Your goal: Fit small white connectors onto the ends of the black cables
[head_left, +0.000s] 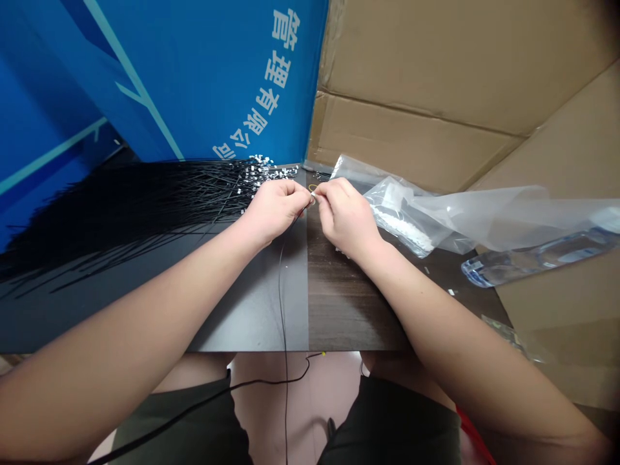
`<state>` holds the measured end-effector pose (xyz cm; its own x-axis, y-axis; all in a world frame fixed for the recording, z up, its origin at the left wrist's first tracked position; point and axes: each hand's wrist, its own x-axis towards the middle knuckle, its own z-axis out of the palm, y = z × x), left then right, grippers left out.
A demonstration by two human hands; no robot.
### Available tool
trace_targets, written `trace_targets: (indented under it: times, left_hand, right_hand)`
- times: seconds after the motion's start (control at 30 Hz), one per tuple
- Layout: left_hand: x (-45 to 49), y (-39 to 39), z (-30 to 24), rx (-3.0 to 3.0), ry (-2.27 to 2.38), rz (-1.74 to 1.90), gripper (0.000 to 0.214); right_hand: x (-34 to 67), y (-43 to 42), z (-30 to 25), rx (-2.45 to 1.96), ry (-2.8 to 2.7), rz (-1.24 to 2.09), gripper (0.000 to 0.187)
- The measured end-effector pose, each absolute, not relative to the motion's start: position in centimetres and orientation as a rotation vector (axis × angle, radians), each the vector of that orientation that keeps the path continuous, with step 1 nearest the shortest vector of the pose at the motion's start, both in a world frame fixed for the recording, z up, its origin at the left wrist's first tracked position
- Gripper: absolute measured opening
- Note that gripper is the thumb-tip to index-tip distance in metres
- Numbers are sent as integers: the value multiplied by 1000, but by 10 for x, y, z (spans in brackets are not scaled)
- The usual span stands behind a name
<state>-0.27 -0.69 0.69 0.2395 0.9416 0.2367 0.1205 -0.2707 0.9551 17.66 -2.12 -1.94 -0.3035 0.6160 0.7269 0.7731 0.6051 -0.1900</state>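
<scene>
The left hand (276, 210) and right hand (346, 216) meet above the bench (349, 303), each grip closed at the fingertips on a small pale part (312, 198), too small to identify. Black cable ties (145, 200) lie fanned out beside the left hand. A clear plastic bag (402, 213) lies beside the right hand.
</scene>
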Motion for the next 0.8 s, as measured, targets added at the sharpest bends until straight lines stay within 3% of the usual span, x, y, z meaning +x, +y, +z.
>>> trace_targets:
  times: [0.8]
  left_hand:
    - [-3, -9, 7, 1673, 1099, 1114, 16]
  right_hand:
    - [176, -19, -21, -1153, -1925, -134, 17]
